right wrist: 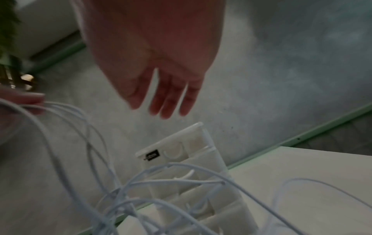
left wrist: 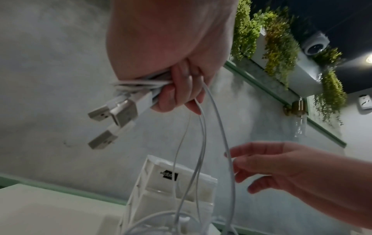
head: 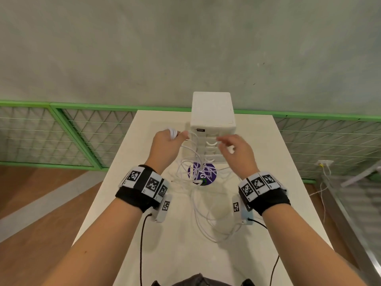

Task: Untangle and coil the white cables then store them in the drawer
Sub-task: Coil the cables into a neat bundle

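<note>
Untangling step, coiling not begun. My left hand (head: 165,141), raised just left of the drawer unit (head: 212,120), grips the plug ends of the cables (head: 198,178); the rest trails tangled on the counter (head: 288,182) before the unit. Right hand (head: 237,149) empty, fingers loose. Next, I judge: pinch one strand, draw it free.

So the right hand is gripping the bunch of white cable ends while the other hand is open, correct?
Not quite: the left hand grips the bunch of white cable ends, as the left wrist view shows. The right hand is the open one.
</note>
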### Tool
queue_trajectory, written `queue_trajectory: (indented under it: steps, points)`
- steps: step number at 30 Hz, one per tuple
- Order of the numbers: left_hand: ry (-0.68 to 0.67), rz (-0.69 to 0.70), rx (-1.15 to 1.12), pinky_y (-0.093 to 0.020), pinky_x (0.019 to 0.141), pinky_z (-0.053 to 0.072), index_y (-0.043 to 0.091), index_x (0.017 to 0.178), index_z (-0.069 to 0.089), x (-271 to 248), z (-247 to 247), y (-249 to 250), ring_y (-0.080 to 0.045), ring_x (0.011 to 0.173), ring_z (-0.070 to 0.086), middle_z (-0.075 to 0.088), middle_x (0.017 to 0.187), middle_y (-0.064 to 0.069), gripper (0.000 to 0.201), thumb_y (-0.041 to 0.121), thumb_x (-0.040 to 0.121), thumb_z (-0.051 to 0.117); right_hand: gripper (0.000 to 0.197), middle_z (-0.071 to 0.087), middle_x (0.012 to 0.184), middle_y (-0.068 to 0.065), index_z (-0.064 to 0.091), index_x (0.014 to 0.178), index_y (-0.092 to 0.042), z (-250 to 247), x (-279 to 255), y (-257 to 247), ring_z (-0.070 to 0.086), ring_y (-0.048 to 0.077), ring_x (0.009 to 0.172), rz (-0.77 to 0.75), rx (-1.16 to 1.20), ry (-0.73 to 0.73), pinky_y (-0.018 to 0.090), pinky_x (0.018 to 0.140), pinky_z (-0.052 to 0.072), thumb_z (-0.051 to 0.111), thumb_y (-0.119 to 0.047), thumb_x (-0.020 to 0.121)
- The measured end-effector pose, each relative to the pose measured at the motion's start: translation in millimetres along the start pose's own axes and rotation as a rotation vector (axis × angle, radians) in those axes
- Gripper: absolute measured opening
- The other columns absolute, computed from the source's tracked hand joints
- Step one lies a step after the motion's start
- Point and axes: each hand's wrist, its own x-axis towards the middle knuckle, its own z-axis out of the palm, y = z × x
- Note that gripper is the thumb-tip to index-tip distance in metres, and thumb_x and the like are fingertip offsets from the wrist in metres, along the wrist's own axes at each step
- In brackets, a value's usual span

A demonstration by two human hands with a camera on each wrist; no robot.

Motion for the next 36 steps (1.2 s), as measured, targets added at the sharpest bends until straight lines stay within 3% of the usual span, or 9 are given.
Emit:
queue_trajectory:
  steps: [3,5,9,16,22,27,30,32,36]
  points:
    - [-0.013,0.025,-0.019,-0.008,0.039,0.027,0.005,0.082,0.073,0.5,2.0,15.5,0.002,0.035,0.041,0.045,0.035,0.012,0.022,0.023,0.089,0.063,0.035,0.059,0.121,-0.002,0.060,0.118,-0.026,10.8,-0.7,-3.2,0.055,0.012,0.108,0.035,-0.101,-0.345,0.024,0.092,0.039,0.065,-0.029,0.083]
    - [0.007,0.046,-0.028,-0.007,0.041,0.028,0.005,0.081,0.072,2.1,-1.6,24.9,0.005,0.037,0.044,0.046,0.035,0.015,0.022,0.022,0.090,0.062,0.037,0.063,0.120,-0.003,0.062,0.117,-0.029,12.2,-4.7,4.7,0.058,0.014,0.108,0.151,-0.104,-0.430,0.027,0.094,0.041,0.068,-0.032,0.080]
    - [0.090,0.026,-0.079,-0.011,0.034,0.022,0.002,0.082,0.068,11.2,-17.3,34.5,-0.004,0.029,0.030,0.035,0.027,0.012,0.022,0.020,0.092,0.059,0.021,0.071,0.100,0.000,0.070,0.104,-0.028,4.2,-11.4,24.2,0.062,0.019,0.091,0.174,-0.195,-0.382,0.037,0.087,0.048,0.062,-0.031,0.084]
    - [0.152,-0.015,-0.102,-0.015,0.033,0.021,0.014,0.076,0.070,23.4,-29.8,34.7,-0.007,0.034,0.024,0.030,0.043,0.007,0.023,0.031,0.089,0.062,0.013,0.074,0.094,-0.001,0.075,0.091,-0.024,-9.1,-2.8,33.8,0.063,0.015,0.089,0.264,-0.039,-0.301,0.029,0.081,0.047,0.068,-0.021,0.080]
    - [0.041,0.083,-0.147,-0.015,0.035,0.021,0.016,0.072,0.070,13.0,-16.1,43.6,-0.006,0.036,0.024,0.028,0.042,0.008,0.022,0.028,0.089,0.062,0.036,0.067,0.107,-0.004,0.064,0.114,-0.029,-11.5,-2.3,14.6,0.059,0.010,0.099,0.279,0.166,-0.374,0.023,0.084,0.040,0.064,-0.045,0.081]
    - [-0.068,0.170,-0.083,-0.014,0.040,0.026,0.018,0.072,0.070,3.2,-0.9,44.6,-0.004,0.036,0.028,0.032,0.042,0.006,0.022,0.028,0.090,0.062,0.033,0.070,0.098,0.002,0.066,0.113,-0.024,2.8,6.7,-13.2,0.061,0.008,0.083,0.199,0.152,-0.510,0.015,0.070,0.043,0.068,-0.034,0.081]
    - [-0.058,0.164,-0.063,-0.012,0.041,0.027,0.012,0.076,0.070,4.4,-1.5,41.4,-0.002,0.035,0.036,0.039,0.033,0.013,0.022,0.026,0.090,0.061,0.016,0.073,0.084,0.003,0.074,0.096,-0.017,10.8,8.9,-15.0,0.064,0.009,0.073,0.190,0.160,-0.382,0.013,0.069,0.048,0.066,-0.015,0.083]
    - [-0.042,0.158,-0.004,-0.009,0.042,0.026,0.000,0.082,0.070,5.3,-4.5,36.9,0.003,0.037,0.042,0.046,0.034,0.019,0.027,0.023,0.091,0.060,0.014,0.071,0.074,0.000,0.074,0.091,-0.015,7.9,10.3,-16.2,0.065,0.015,0.068,0.224,0.280,-0.267,0.026,0.074,0.054,0.062,-0.010,0.085]
    - [-0.015,0.132,0.135,-0.009,0.049,0.034,-0.017,0.083,0.064,9.6,-11.2,18.3,0.005,0.051,0.054,0.061,0.061,0.010,0.040,0.023,0.091,0.060,0.012,0.069,0.073,0.003,0.070,0.093,-0.020,-8.8,16.7,-30.5,0.065,0.018,0.060,0.258,0.459,-0.071,0.028,0.061,0.056,0.060,-0.015,0.088]
